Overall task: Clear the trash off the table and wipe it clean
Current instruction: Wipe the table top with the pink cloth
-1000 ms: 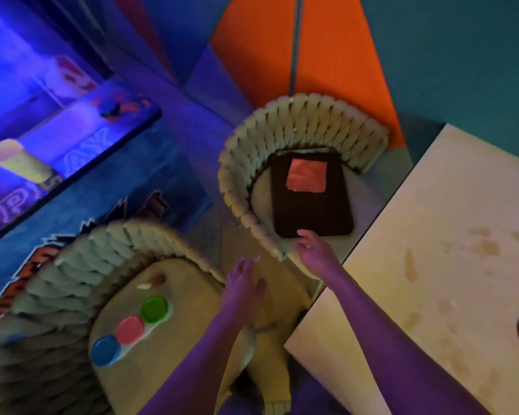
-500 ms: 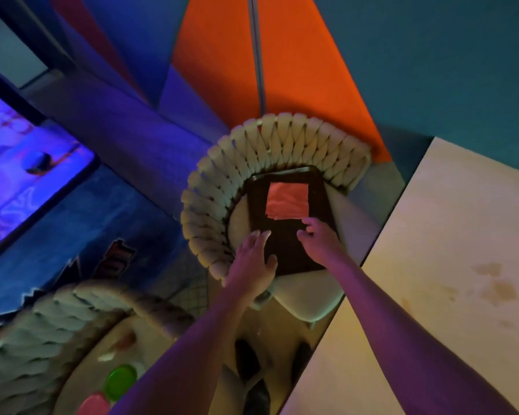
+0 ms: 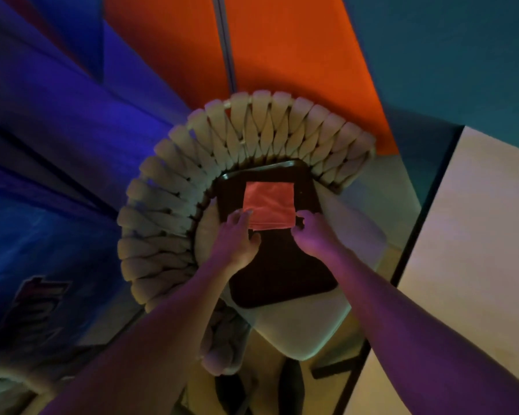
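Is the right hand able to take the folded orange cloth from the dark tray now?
Probably yes: the right hand is already at the near right corner of the orange cloth, and nothing covers it.

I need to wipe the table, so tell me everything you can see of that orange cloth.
The orange cloth looks soft, folded into a flat square. It lies on the far half of a dark rectangular tray on a woven-backed chair seat. Left hand fingertips touch its near left corner; the right hand reaches its near right corner.
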Motion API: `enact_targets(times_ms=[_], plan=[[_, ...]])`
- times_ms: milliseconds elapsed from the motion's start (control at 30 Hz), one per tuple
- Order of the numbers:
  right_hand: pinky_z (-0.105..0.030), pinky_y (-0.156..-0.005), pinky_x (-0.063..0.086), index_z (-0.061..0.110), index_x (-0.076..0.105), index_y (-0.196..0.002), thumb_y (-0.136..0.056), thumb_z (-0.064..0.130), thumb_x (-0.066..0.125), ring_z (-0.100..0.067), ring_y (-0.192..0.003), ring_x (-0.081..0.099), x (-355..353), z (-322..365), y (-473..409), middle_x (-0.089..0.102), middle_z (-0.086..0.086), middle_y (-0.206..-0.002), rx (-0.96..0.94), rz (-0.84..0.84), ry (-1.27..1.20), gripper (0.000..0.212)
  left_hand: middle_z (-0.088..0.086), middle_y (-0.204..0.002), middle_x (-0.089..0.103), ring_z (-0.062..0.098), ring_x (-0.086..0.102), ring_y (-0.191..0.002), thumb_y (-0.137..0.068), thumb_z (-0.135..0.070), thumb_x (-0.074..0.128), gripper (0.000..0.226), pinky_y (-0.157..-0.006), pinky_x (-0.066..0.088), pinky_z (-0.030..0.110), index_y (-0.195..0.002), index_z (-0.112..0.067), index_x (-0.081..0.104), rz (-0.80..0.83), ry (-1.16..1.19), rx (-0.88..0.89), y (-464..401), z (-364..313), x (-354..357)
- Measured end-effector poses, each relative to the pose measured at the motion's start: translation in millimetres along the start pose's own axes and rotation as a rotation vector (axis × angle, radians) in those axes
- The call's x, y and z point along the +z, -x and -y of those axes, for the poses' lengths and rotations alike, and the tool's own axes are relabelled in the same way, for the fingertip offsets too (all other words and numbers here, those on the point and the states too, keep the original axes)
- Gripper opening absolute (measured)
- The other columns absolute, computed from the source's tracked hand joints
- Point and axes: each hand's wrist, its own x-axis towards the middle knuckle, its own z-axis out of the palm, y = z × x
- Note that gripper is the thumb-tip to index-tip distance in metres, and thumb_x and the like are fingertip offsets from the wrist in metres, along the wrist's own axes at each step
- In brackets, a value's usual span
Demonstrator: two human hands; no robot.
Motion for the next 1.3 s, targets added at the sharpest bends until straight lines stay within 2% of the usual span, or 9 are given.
enact_targets(times_ms=[167, 533, 633, 733, 867, 967, 1067, 1167, 1300], plan=[[-0.043, -0.102, 0.045, 0.018, 0.046, -0.141, -0.095, 0.027, 0.051, -0.037, -0.120, 0.054, 17.4, 0.7, -51.4, 0.045, -0.015, -0.136, 0.033, 0.004, 0.017, 0.047, 0.019, -0.157, 0.029, 0.040, 0.042, -0.137, -0.093, -0.031, 0.060, 0.067, -0.113, 0.037, 0.047, -0.152, -0.017, 0.031, 0.053, -0.027, -0.056, -56.4, 21.3, 20.4], [-0.045, -0.096, 0.043, 0.016, 0.041, -0.142, -0.096, 0.034, 0.049, -0.037, -0.129, 0.042, 66.1, -11.6, -132.7, 0.038, -0.013, -0.144, 0.157, -0.073, 0.069, 0.049, 0.015, -0.160, 0.026, 0.035, 0.031, -0.145, -0.096, -0.033, 0.056, 0.076, -0.115, 0.035, 0.046, -0.158, -0.017, 0.016, 0.069, 0.029, -0.148, -144.1, 38.8, 66.0], [-0.047, -0.096, 0.042, 0.017, 0.048, -0.137, -0.094, 0.034, 0.051, -0.035, -0.128, 0.042, 73.9, -14.4, -142.2, 0.044, -0.011, -0.141, 0.189, -0.178, 0.079, 0.047, 0.015, -0.153, 0.039, 0.036, 0.041, -0.139, -0.090, -0.041, 0.056, 0.076, -0.111, 0.040, 0.048, -0.155, -0.016, 0.026, 0.031, 0.092, -0.206, -155.6, 42.9, 78.1], [-0.044, -0.096, 0.046, 0.019, 0.056, -0.128, -0.088, 0.032, 0.057, -0.034, -0.120, 0.051, 78.5, -15.5, -149.8, 0.058, -0.009, -0.128, 0.224, -0.268, -0.074, 0.043, 0.014, -0.139, 0.054, 0.035, 0.055, -0.125, -0.080, -0.050, 0.050, 0.077, -0.102, 0.048, 0.047, -0.147, -0.015, 0.038, -0.081, 0.175, -0.257, -167.3, 50.2, 87.4], [-0.029, -0.076, 0.046, 0.015, 0.067, -0.117, -0.087, 0.022, 0.060, -0.030, -0.104, 0.064, 77.3, -15.6, -153.3, 0.068, -0.009, -0.113, 0.285, -0.297, -0.321, 0.032, 0.015, -0.142, 0.054, 0.037, 0.052, -0.130, -0.092, -0.036, 0.056, 0.064, -0.107, 0.045, 0.042, -0.148, -0.010, 0.039, -0.112, 0.252, -0.338, -166.4, 39.4, 83.3], [-0.026, -0.067, 0.042, 0.012, 0.070, -0.106, -0.089, 0.018, 0.057, -0.025, -0.085, 0.063, 75.5, -14.8, -153.8, 0.069, -0.008, -0.103, 0.300, -0.258, -0.406, 0.022, 0.011, -0.132, 0.063, 0.033, 0.059, -0.122, -0.092, -0.042, 0.058, 0.054, -0.101, 0.050, 0.040, -0.138, -0.014, 0.055, -0.112, 0.292, -0.379, -167.1, 37.9, 85.9], [-0.031, -0.074, 0.052, 0.011, 0.069, -0.109, -0.091, 0.019, 0.056, -0.027, -0.089, 0.064, 74.7, -12.7, -149.7, 0.069, -0.010, -0.106, 0.309, -0.241, -0.451, 0.024, 0.010, -0.130, 0.064, 0.029, 0.062, -0.118, -0.094, -0.039, 0.059, 0.050, -0.098, 0.053, 0.039, -0.136, -0.010, 0.058, -0.099, 0.414, -0.382, -161.6, 35.0, 86.4], [-0.032, -0.074, 0.050, 0.008, 0.069, -0.109, -0.091, 0.021, 0.055, -0.032, -0.098, 0.065, 74.1, -13.0, -137.8, 0.069, -0.014, -0.109, 0.325, -0.274, -0.491, 0.027, 0.011, -0.136, 0.060, 0.028, 0.059, -0.123, -0.097, -0.033, 0.058, 0.052, -0.097, 0.050, 0.033, -0.142, -0.008, 0.050, -0.098, 0.463, -0.355, -147.6, 30.9, 84.3], [-0.041, -0.090, 0.053, 0.011, 0.062, -0.121, -0.090, 0.022, 0.053, -0.035, -0.106, 0.062, 72.5, -15.1, -112.9, 0.064, -0.015, -0.119, 0.383, -0.265, -0.602, 0.033, 0.006, -0.102, 0.064, 0.025, 0.065, -0.096, -0.096, -0.022, 0.056, 0.027, -0.073, 0.043, 0.027, -0.116, -0.006, 0.063, -0.148, 0.420, -0.312, -120.7, 24.1, 74.2]])
